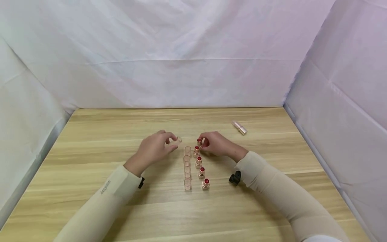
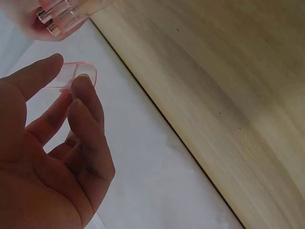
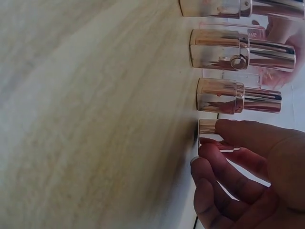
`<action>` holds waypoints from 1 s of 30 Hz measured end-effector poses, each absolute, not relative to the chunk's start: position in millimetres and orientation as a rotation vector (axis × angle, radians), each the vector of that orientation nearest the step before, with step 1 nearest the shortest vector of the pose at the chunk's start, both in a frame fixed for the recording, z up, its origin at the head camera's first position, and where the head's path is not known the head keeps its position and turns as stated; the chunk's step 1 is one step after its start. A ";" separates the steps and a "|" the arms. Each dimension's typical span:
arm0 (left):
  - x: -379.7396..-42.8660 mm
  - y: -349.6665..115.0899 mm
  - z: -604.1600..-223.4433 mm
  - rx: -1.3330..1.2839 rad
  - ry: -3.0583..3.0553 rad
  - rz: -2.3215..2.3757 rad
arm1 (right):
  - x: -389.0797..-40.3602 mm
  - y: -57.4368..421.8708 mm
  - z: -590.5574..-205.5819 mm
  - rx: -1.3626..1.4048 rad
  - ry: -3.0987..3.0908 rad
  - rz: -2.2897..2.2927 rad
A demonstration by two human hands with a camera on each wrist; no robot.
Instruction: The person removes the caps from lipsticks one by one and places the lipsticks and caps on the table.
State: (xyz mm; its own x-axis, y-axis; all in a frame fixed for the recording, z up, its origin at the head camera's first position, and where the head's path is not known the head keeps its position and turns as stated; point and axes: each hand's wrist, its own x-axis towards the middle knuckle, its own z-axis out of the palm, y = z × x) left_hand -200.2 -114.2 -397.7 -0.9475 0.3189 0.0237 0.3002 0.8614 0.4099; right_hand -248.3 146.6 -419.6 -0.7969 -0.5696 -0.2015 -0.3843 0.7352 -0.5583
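Observation:
My left hand [image 1: 153,147] pinches a clear pink lipstick cap [image 2: 78,75] between thumb and fingertips, beyond the far end of a line of similar caps [image 1: 187,172]. Those caps stand in a column running toward me. Just right of them runs a line of several uncapped lipsticks [image 1: 201,172], upright with red tips showing. At its far end my right hand [image 1: 217,144] pinches the last lipstick [image 3: 208,126] by its shiny metallic base. In the right wrist view, that base is upright right at the tabletop, partly hidden behind the fingers.
A closed lipstick [image 1: 239,127] lies on its side at the back right of the wooden table [image 1: 105,134]. White cloth [image 1: 181,84] hangs behind the table and along both sides. Standing lipsticks and caps are close beside both hands.

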 end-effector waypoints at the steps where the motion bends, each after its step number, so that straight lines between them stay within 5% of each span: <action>1: -203.4 -113.7 -398.3 0.484 2.971 0.650 | -248.4 145.8 -420.3 -0.739 2.571 -0.713; 21: -239.0 -95.9 -414.6 0.454 2.815 0.625 | -250.5 141.3 -419.0 -0.753 2.506 -0.695; 30: -239.1 -92.9 -416.4 0.453 2.801 0.639 | -255.1 169.8 -413.9 -0.546 2.790 -0.559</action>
State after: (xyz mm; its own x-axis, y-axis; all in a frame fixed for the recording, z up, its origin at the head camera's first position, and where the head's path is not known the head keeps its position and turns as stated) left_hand -239.1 -92.9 -416.4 -0.9251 0.3468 -0.1545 0.2455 0.8568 0.4534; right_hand -255.1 169.8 -413.9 -0.9003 -0.4041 -0.1617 -0.3107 0.8568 -0.4115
